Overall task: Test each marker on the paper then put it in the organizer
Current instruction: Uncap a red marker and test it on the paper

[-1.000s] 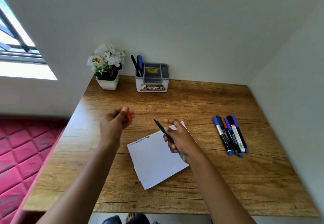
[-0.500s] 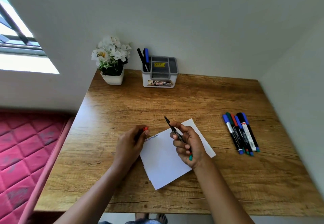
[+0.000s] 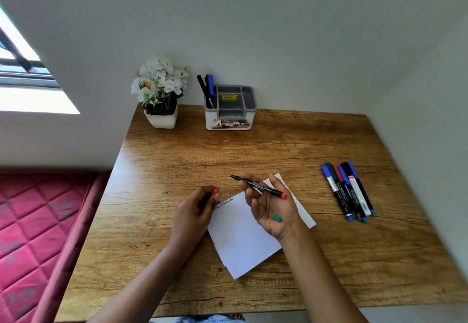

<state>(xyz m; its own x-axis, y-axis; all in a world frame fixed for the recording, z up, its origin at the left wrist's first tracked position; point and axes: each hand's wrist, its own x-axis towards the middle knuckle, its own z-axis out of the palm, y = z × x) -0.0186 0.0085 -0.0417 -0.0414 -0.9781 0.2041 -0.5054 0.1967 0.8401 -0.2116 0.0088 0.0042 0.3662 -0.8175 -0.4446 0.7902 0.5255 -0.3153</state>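
Note:
A white paper [image 3: 240, 236] with a line of scribbles along its top edge lies on the wooden table [image 3: 253, 150]. Above it, my right hand [image 3: 268, 203] holds an uncapped black marker [image 3: 258, 186] with a red end, tip pointing left. A green cap [image 3: 277, 218] sits in that palm. At the paper's left corner, my left hand [image 3: 195, 211] pinches a red-topped cap [image 3: 214, 191]. The grey-and-white organizer [image 3: 230, 122] stands at the back with two markers [image 3: 206, 89] in its left compartment. Several more markers [image 3: 348, 191] lie together at the right.
A white pot of white flowers [image 3: 159, 95] stands at the back left of the table, next to the organizer. Walls close in behind and on the right. A red quilted mattress [image 3: 33, 234] lies below the table's left edge.
My left hand came down from mid-air to the paper's left corner with the red cap. My right hand turned palm-up, tilting the marker flatter and showing the green cap.

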